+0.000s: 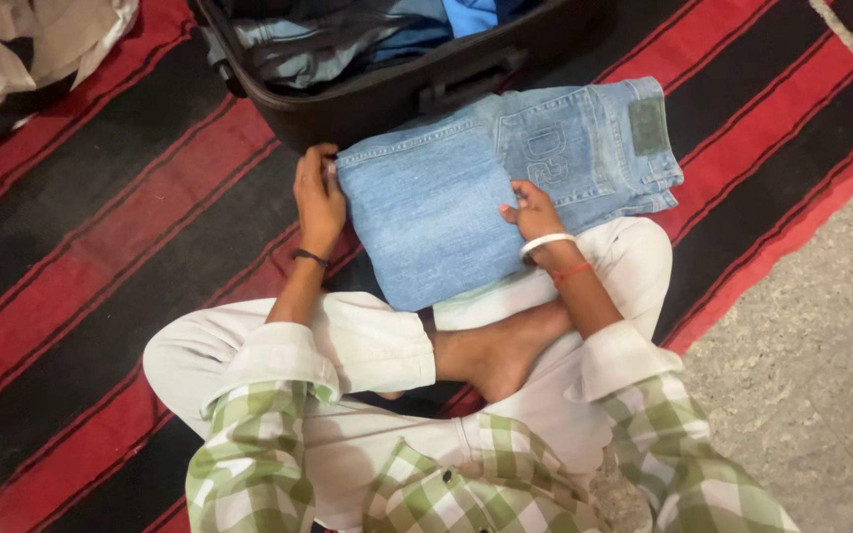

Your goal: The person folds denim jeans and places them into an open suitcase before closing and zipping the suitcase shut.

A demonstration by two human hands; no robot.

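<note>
A pair of light blue jeans [446,197] lies folded on the striped rug in front of my crossed legs, its waistband and back pocket toward the right. My left hand [318,197] grips the folded left edge of the jeans, fingers curled over it. My right hand [533,212] rests on top of the fold near the middle, fingers pressing the denim; a white bangle and a red thread sit on that wrist.
An open dark suitcase [397,94] with folded blue and grey clothes stands just beyond the jeans. The red and black striped rug [101,247] covers the floor; bare stone floor [812,326] lies to the right. Pale cloth [32,39] is heaped at top left.
</note>
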